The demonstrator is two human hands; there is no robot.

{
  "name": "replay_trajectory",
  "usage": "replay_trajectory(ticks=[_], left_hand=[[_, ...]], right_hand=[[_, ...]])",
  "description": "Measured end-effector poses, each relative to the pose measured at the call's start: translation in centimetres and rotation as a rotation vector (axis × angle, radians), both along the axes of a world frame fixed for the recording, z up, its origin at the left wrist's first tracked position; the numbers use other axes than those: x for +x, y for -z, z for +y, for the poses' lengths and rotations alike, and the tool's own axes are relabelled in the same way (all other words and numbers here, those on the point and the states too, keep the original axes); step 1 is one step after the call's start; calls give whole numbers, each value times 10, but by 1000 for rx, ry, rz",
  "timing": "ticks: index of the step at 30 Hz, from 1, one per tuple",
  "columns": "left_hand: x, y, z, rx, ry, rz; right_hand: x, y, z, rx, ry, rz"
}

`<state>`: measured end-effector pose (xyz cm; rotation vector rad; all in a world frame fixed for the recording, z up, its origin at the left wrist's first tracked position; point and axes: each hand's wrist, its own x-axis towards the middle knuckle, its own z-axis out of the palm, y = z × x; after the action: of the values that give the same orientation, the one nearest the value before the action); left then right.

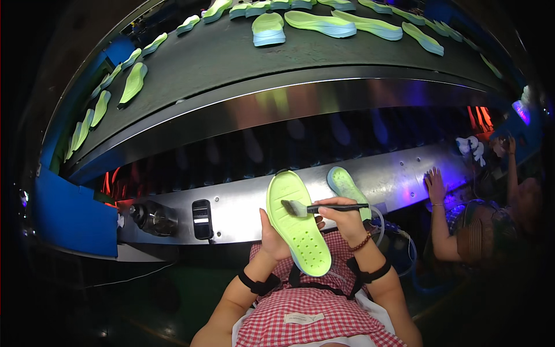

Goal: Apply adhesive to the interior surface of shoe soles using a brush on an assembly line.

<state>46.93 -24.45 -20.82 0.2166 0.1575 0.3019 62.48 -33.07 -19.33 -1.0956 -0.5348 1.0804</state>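
Observation:
A lime-green shoe sole [311, 248] with a pale blue edge and a cluster of small holes is held in front of me. My left hand [274, 238] grips it along its left side, the fingers hidden behind it. In my right hand [347, 222] is a brush [341, 206] with a black handle. Its pale bristles touch the sole's inner face near the middle. A second green sole [346, 184] with a blue rim lies on the metal ledge [243, 218], just beyond my right hand.
A dark bottle [153, 218] and a black case-like object [202, 220] stand on the ledge at left. Many soles lie on the dark conveyor belt [214, 66] beyond. At right, a co-worker's hand [435, 185] rests by the ledge. A clear hose [380, 222] curves beside my right wrist.

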Motion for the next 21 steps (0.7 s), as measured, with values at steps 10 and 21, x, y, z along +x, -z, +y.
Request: replay_trajectory(ticks=[10,21], left_hand=[[18,17,-19,-26,-150,201],[-6,10,15,243,-138,106]], right_hand=[[-11,-4,23,-3,76,-384],[-2,-38,-30,186,-357,-776]])
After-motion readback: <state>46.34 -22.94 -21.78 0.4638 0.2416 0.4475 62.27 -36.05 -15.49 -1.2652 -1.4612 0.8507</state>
